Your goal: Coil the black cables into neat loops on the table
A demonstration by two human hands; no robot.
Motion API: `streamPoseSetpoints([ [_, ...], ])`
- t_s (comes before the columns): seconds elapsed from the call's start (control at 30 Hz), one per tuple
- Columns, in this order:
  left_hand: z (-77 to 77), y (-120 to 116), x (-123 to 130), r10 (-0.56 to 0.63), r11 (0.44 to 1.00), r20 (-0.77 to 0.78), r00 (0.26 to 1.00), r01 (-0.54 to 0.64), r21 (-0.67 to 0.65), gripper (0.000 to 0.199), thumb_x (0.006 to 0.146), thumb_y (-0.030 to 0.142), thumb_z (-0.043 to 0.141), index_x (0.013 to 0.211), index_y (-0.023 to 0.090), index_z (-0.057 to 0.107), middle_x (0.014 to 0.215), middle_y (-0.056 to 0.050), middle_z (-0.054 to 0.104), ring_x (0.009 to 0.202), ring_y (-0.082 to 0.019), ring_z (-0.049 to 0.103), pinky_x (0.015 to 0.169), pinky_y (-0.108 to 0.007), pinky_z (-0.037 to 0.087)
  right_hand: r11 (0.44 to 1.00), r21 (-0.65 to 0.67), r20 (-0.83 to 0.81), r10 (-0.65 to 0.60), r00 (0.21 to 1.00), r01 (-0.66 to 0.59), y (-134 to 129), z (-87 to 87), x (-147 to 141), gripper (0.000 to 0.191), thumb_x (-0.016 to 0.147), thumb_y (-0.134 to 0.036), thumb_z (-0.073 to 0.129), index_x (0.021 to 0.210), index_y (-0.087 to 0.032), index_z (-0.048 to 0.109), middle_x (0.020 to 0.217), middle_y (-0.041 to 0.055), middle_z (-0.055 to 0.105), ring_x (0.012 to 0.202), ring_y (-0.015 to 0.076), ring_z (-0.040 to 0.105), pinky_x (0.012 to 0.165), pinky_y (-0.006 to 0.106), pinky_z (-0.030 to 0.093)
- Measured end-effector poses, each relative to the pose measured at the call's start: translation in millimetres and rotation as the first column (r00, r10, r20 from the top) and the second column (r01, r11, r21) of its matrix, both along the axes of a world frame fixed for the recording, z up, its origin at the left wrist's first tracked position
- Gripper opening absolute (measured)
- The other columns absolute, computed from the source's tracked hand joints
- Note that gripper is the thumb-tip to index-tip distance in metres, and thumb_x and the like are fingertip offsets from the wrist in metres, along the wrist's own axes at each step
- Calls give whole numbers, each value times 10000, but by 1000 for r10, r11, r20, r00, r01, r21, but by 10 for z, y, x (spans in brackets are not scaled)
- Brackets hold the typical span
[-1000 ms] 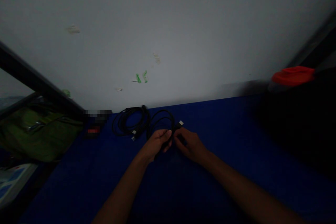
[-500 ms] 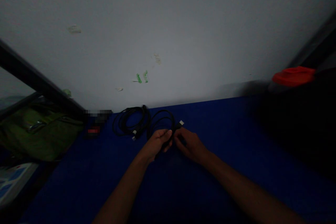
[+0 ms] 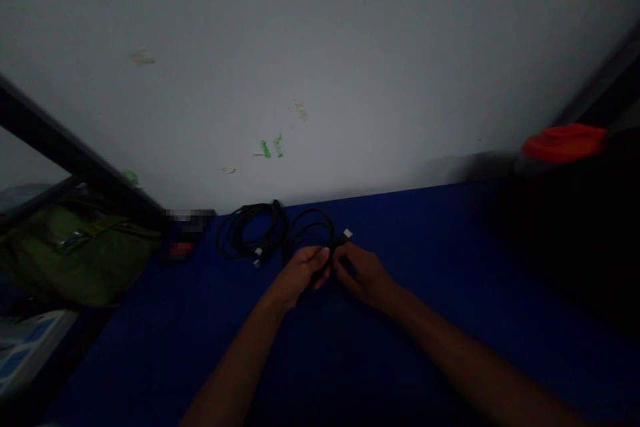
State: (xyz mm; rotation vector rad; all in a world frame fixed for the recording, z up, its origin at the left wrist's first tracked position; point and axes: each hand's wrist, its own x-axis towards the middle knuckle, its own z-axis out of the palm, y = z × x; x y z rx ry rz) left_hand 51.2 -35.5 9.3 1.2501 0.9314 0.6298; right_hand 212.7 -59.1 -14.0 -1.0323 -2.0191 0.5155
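A black cable (image 3: 327, 215) is looped between my two hands, over the blue surface. My left hand (image 3: 303, 269) is closed on its coil, thumb on top. My right hand (image 3: 363, 269) pinches the same cable near one end, where a pale metal plug (image 3: 347, 233) sticks out past the fingertips. The two hands almost touch. Just left of them lies a second coiled black cable (image 3: 245, 210), its light-coloured plug ends (image 3: 258, 252) pointing towards me. The lower part of the held coil is hidden behind my left hand.
Behind the blue surface (image 3: 400, 227) rises a grey wall (image 3: 380, 80) with tape scraps. A green bag (image 3: 75, 247) and dark frame bar (image 3: 75, 143) are at left. A dark bulk (image 3: 575, 247) with an orange-red lid (image 3: 565, 142) stands at right.
Hardly anything differs. The whole view has shifted very slightly, and both hands keep the same hold on the cable.
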Motion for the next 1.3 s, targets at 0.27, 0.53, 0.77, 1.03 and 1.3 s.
streamPoseSetpoints([
  [0.27, 27, -3, 19, 0, 1000, -5, 1000, 0, -1, 471, 698, 607, 537, 668, 139, 494, 544, 45, 441, 389, -38, 317, 394, -188, 220, 998, 53, -61, -34, 998, 37, 1, -40, -5, 88, 852, -201, 431, 861, -192, 518, 765, 28, 595, 656, 116, 570, 601, 225, 434],
  [0.53, -1, -5, 22, 27, 1000, 5, 1000, -27, 6, 432, 719, 570, 540, 669, 144, 486, 535, 52, 443, 388, -39, 337, 399, -185, 238, 997, 11, -94, -70, 993, 71, -24, 5, -35, 119, 857, -256, 462, 896, -182, 547, 779, 42, 619, 677, 132, 586, 629, 251, 454],
  [0.77, -7, -18, 35, 25, 999, -17, 1000, -25, 22, 401, 752, 531, 523, 674, 141, 473, 540, 54, 444, 377, -30, 332, 385, -175, 236, 982, -153, -197, -136, 971, 107, -36, 44, -74, 154, 872, -274, 436, 793, -184, 534, 654, 4, 612, 544, 107, 571, 534, 216, 430],
  [1.03, -107, -21, 80, 125, 983, -138, 983, -104, 151, 394, 792, 531, 463, 685, 151, 459, 539, 47, 468, 374, -43, 373, 372, -171, 282, 902, -408, -300, -277, 913, 140, -74, 80, -135, 196, 841, -317, 459, 734, -173, 537, 520, -25, 565, 447, 98, 536, 450, 198, 386],
  [1.3, -106, -35, 91, 134, 982, -151, 979, -111, 153, 395, 782, 535, 470, 695, 150, 472, 542, 43, 489, 383, -47, 388, 371, -169, 281, 563, -725, -680, -489, 547, -398, -81, 113, -211, 253, 692, -349, 628, 605, -142, 512, 542, -31, 533, 432, 77, 513, 514, 270, 513],
])
